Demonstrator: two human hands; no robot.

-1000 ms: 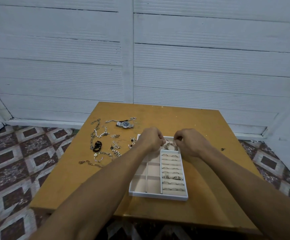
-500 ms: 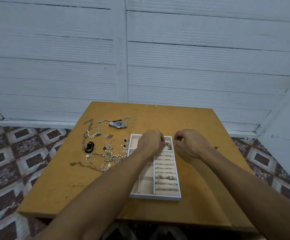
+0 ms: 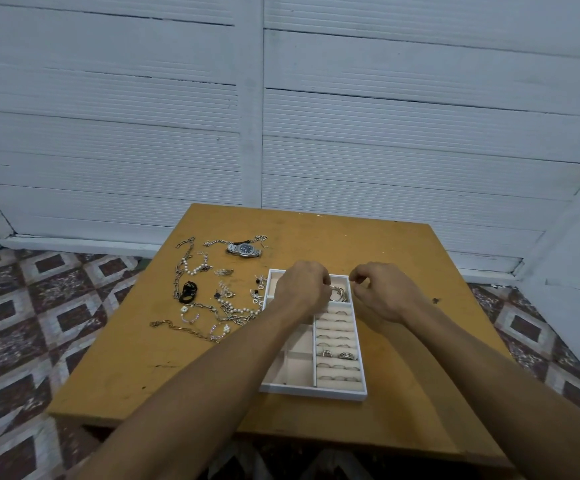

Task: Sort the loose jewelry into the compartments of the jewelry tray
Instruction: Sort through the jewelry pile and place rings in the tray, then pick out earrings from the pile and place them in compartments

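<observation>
Right hand [image 3: 382, 292] shifted off tray [image 3: 312, 393] — ochre table [image 3: 143, 368], white plank wall [image 3: 420, 150]

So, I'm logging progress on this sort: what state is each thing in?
Jewelry tray, partly filled.
Rings, seated in the right column's rolls.
Bangles, lying in the far right compartment.
Wristwatch, loose on the table.
Chains and pearl pieces, loose left of the tray.
Left hand, curled over the bangles, grip hidden.
Right hand, fingers curled, nothing visible in them.

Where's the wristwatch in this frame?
In the head view, the wristwatch lies on the table, left of centre toward the far edge, beyond the jewelry tray's far-left corner, among loose chains.
</observation>
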